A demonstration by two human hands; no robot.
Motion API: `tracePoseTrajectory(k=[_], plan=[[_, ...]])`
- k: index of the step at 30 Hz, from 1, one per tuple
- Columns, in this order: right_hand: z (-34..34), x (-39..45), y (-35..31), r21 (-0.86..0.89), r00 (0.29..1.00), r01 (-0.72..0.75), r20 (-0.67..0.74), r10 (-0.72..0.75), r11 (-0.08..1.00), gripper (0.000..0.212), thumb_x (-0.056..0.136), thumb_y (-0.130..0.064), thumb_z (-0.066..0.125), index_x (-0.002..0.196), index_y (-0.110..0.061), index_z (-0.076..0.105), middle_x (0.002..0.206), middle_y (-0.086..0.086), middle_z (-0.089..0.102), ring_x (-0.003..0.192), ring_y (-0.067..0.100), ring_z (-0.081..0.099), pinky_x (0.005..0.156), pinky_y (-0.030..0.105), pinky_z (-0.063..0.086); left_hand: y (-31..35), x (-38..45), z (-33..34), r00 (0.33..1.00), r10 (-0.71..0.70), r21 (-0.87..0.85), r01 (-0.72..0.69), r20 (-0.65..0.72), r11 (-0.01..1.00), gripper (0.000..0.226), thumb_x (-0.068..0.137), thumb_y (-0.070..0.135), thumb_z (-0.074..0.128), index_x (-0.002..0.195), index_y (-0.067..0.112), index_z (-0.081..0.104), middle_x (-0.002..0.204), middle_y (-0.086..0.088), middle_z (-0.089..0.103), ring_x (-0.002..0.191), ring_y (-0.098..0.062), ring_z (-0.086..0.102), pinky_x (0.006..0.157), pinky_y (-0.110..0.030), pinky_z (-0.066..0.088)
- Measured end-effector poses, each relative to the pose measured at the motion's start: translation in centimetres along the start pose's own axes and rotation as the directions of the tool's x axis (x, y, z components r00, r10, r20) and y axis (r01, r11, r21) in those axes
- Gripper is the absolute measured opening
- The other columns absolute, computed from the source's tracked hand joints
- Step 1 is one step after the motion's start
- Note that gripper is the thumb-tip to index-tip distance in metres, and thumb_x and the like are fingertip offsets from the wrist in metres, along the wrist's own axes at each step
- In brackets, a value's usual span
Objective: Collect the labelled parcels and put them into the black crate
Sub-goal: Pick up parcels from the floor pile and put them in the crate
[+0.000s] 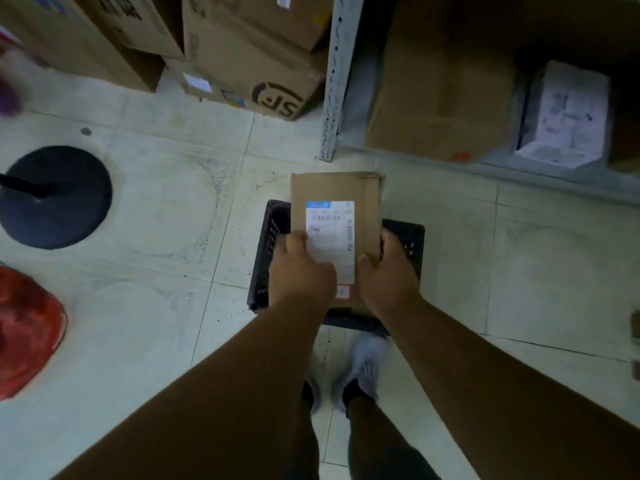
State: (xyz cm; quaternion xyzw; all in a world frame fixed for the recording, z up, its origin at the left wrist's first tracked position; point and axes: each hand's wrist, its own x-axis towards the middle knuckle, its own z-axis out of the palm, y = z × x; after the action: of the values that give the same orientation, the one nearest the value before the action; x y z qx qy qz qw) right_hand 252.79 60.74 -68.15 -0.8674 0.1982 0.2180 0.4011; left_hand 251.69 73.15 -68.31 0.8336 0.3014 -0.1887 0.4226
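Note:
I hold a flat brown cardboard parcel (332, 192) with a white shipping label on its top face. My left hand (301, 271) grips its near left edge, thumb on the label. My right hand (388, 271) grips its near right edge. The parcel hangs directly above the black crate (405, 237), which stands on the tiled floor in front of my feet. The parcel and my hands hide most of the crate's inside, so I cannot tell what lies in it.
Stacked cardboard boxes (242, 53) stand on the floor at the back. A metal shelf post (334, 81) rises at the back right, with a brown box (440, 81) and a white parcel (564, 116) on the low shelf. A black round stand base (55, 199) and a red bag (27, 327) sit left.

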Motion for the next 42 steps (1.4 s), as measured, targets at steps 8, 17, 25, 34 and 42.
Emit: tracePoseTrajectory(k=[8,17,25,34,42], plan=[[12.6,10.9,9.7,-0.066,0.998,0.015,0.063,-0.011,0.998,0.045,0.097,-0.014,0.057,0.14,-0.022,0.048,0.127,0.003,0.065,0.109,0.021,0.063,0.087,0.033,0.053,-11.6,11.1,8.0,0.991,-0.106,0.27,0.081,0.079,0.96,0.081,0.08,0.018,0.066,0.148,0.03,0.024,0.145,-0.011,0.034,0.13,-0.034,0.038,0.1,-0.052,0.047],[22.8,14.5,16.3,0.055,0.986,-0.092,0.144,0.083,0.994,0.038,0.095,-0.014,0.054,0.132,-0.025,0.051,0.12,0.004,0.067,0.109,0.026,0.065,0.091,0.044,0.057,-19.1,17.6,12.1,0.987,-0.142,0.513,0.087,0.069,0.854,0.08,0.084,0.032,0.062,0.152,0.032,0.019,0.161,-0.012,0.007,0.137,-0.042,0.028,0.105,-0.055,0.04],[23.9,16.4,17.5,-0.039,0.958,-0.074,0.274,0.081,0.997,0.025,0.096,-0.012,0.057,0.118,-0.022,0.051,0.109,0.004,0.068,0.104,0.026,0.066,0.089,0.043,0.057,-21.9,18.7,13.5,0.993,-0.043,0.624,-0.035,0.109,0.781,0.082,0.088,0.039,0.059,0.155,0.035,0.012,0.163,-0.002,-0.011,0.147,-0.036,0.006,0.111,-0.054,0.029],[22.6,18.4,15.6,-0.313,0.865,-0.078,0.451,0.22,0.946,0.034,0.094,-0.007,0.056,0.127,-0.009,0.051,0.124,0.015,0.059,0.113,0.035,0.059,0.093,0.037,0.05,-20.6,18.9,13.2,0.968,-0.054,0.585,-0.103,0.244,0.805,0.076,0.092,0.022,0.053,0.157,0.027,0.012,0.166,-0.004,-0.009,0.151,-0.028,-0.005,0.12,-0.052,0.015],[14.4,13.5,6.6,-0.319,0.952,0.182,0.293,-0.086,0.93,0.046,0.093,-0.006,0.056,0.138,-0.011,0.048,0.133,0.016,0.053,0.121,0.031,0.053,0.097,0.035,0.045,-11.5,13.9,6.4,0.942,0.335,0.423,-0.316,0.03,0.849,0.046,0.09,0.013,0.055,0.136,0.023,0.049,0.132,-0.01,0.055,0.12,-0.031,0.05,0.092,-0.046,0.048]])
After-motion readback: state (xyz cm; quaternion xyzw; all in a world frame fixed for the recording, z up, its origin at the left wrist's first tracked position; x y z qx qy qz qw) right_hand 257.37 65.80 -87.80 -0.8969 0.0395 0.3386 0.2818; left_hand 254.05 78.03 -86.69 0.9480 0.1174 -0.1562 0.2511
